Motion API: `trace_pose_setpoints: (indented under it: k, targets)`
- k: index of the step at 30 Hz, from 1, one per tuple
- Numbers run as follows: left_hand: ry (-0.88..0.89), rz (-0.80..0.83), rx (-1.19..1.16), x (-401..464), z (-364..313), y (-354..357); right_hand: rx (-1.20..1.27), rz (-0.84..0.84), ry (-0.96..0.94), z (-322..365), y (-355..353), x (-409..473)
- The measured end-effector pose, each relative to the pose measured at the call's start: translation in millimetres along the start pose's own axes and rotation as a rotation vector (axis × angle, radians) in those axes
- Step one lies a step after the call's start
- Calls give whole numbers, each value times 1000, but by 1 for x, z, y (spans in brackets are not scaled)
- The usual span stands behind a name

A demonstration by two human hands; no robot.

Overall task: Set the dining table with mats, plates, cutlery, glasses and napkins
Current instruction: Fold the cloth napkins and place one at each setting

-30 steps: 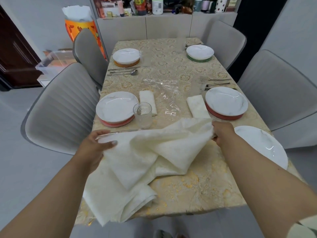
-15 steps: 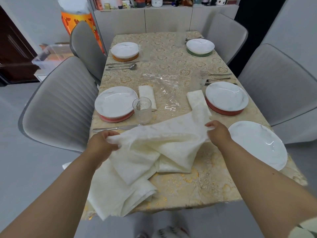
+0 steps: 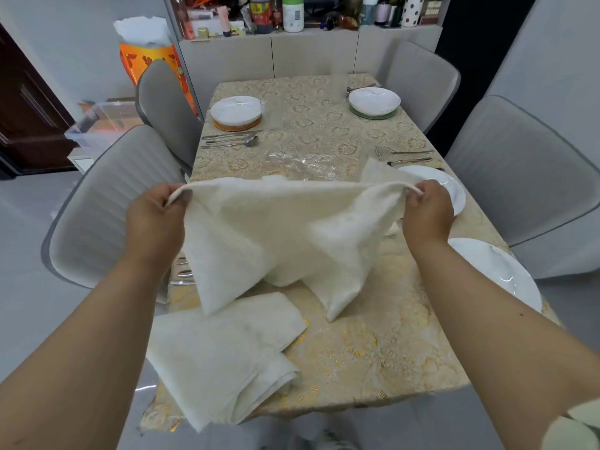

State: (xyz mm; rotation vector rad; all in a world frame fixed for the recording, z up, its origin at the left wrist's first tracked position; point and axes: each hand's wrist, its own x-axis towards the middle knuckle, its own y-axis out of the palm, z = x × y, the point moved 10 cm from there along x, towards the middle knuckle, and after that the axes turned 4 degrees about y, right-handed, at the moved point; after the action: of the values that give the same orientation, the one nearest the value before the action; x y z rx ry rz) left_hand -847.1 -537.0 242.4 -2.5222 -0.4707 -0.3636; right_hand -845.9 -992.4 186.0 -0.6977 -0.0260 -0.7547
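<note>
Hiding the near-left setting, a raised cream cloth napkin (image 3: pixel 276 228) hangs over the gold floral tablecloth (image 3: pixel 383 345); folded napkin (image 3: pixel 224 358) below. Left hand (image 3: pixel 154 219) and right hand (image 3: pixel 425 214) each pinch a top corner, fingers clamped.

Grey chairs (image 3: pixel 107 203) flank the table, bottles (image 3: pixel 293 13) line the sideboard, and a clear storage box (image 3: pixel 97 125) sits left.

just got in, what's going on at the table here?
A person is setting the dining table. The left hand and right hand each pinch a top corner of a white napkin, holding it spread above the table. More white cloth lies at the near edge. Plates and cutlery are laid out.
</note>
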Motion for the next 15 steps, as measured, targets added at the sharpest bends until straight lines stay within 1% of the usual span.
trace_pose_setpoints:
  k: [2,3,5,6,8,10,12,13,14,15]
  targets:
    - [27,5,-61,2,-11,-6,112,-25,11,7,-8,6]
    - [19,34,-139,1,-12,-4,123,-13,24,8,-10,6]
    - [-79,134,-301,-10,-5,7,106,24,42,4,-11,-1]
    - [-142,178,-319,-18,3,13,94,38,52,0,-12,-7]
    - [-259,273,-261,-34,29,24,80,89,93,-17,-9,-19]
    - [-347,416,-142,-55,55,37,117,228,177,-39,5,-30]
    - [-429,538,-41,-79,78,46,85,427,310,-61,23,-44]
    - [-459,570,0,-90,87,49,6,531,354,-71,31,-52]
    - [-489,592,16,-99,94,51,-122,645,341,-79,41,-60]
    - [-521,612,24,-108,101,56,-291,755,286,-84,50,-71]
